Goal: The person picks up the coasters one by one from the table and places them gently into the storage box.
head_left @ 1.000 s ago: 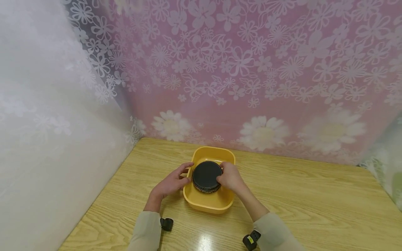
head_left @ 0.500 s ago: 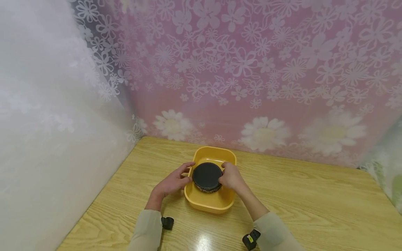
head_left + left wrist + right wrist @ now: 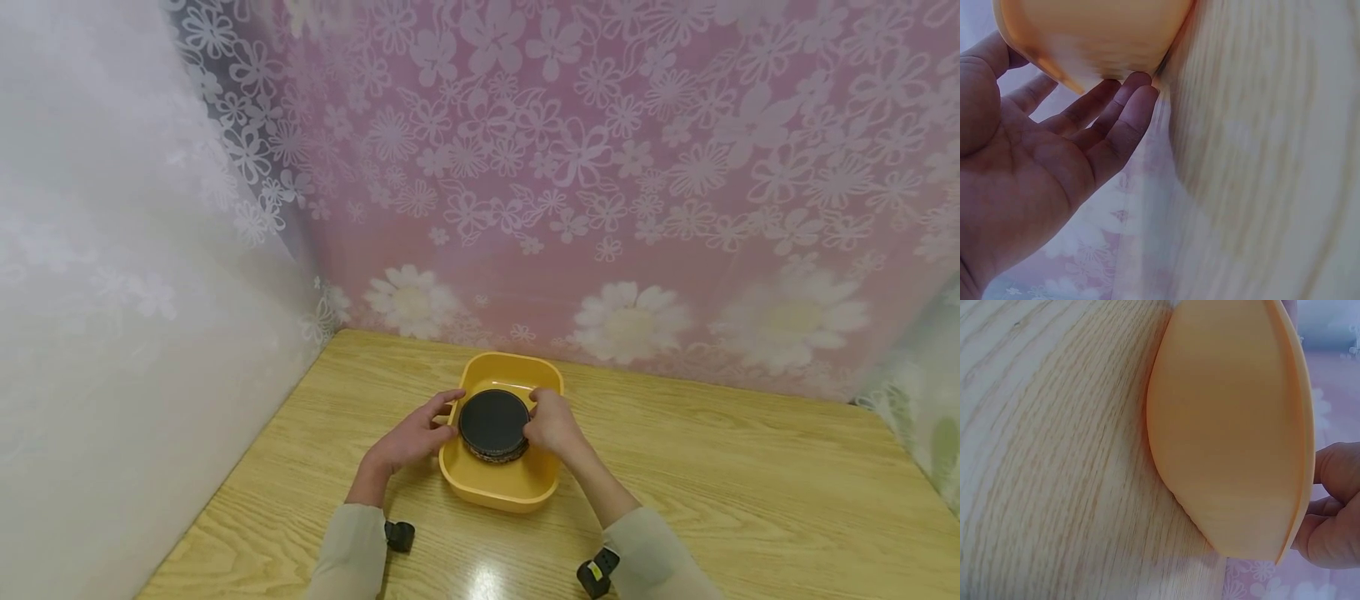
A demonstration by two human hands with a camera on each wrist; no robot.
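A yellow plastic basin (image 3: 495, 492) with rounded corners stands on the table. Inside it is a stack of round black discs (image 3: 493, 422) that look like coasters, with a speckled brownish edge showing below the top one. My left hand (image 3: 408, 437) steadies the basin's left wall, thumb at the rim and fingers against the outside, as the left wrist view shows. Reaching over the right rim, my right hand (image 3: 553, 425) pinches the right edge of the discs; its fingertips are partly hidden. In the right wrist view, that hand (image 3: 1338, 509) shows beyond the basin's wall.
The wood-grain table (image 3: 735, 492) extends on both sides of the basin. Behind it hangs a pink flowered cloth (image 3: 525, 275), and a whitish cloth (image 3: 150, 350) borders the left. Black wrist devices (image 3: 400, 536) sit at both sleeves.
The view shifts slightly. Both hands, the basin and the discs keep nearly the same places; the right thumb lies a little farther right on the discs' edge than a second ago.
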